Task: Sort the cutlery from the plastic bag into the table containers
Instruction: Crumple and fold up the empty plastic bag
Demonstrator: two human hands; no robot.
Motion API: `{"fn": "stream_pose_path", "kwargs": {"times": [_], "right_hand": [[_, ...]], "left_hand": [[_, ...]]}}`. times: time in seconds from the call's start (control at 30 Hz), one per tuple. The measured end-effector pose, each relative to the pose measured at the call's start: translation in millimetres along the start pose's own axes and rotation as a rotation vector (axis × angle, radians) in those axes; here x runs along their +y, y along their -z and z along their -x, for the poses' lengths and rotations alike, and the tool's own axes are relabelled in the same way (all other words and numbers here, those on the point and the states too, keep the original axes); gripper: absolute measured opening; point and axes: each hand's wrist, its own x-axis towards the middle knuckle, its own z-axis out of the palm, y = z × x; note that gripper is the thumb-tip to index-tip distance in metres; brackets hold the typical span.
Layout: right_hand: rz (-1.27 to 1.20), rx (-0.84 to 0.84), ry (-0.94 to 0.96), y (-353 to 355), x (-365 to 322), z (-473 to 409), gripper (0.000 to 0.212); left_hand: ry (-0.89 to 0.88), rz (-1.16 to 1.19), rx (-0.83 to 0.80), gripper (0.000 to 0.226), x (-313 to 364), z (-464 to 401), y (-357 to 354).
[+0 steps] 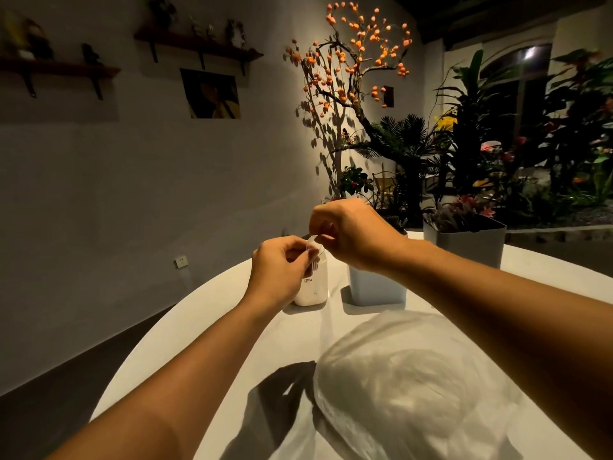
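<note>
A bulging clear plastic bag lies on the white round table close to me. Both hands are raised over the far part of the table. My left hand and my right hand together pinch a small clear plastic piece of cutlery, which looks wrapped; I cannot tell what kind it is. Right behind it stands a clear jar with white contents. A pale grey container stands under my right wrist. A second grey container holding cutlery sits further right.
The table's curved edge runs on the left, with dark floor beyond it. Behind the table are a tree with orange blossoms, dense plants and a grey wall with shelves.
</note>
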Motion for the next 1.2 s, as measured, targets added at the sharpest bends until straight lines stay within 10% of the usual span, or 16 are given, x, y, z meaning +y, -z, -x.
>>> {"fn": "stream_pose_path", "kwargs": {"times": [0.43,0.83,1.2], "right_hand": [[0.134,0.144,0.055,-50.3,44.5,-60.5,0.003],[0.123,-0.261,-0.107,-140.1,79.5,-58.8,0.014],[0.088,-0.278,-0.170,-101.6,64.4,-49.0,0.027]], "left_hand": [[-0.081,-0.054,0.079,0.008,-31.1,-87.9,-15.2],[0.057,-0.307,-0.034,0.021,-107.4,-100.7,-35.4],[0.061,-0.251,-0.019,0.017,-82.0,-83.5,-15.0]]}}
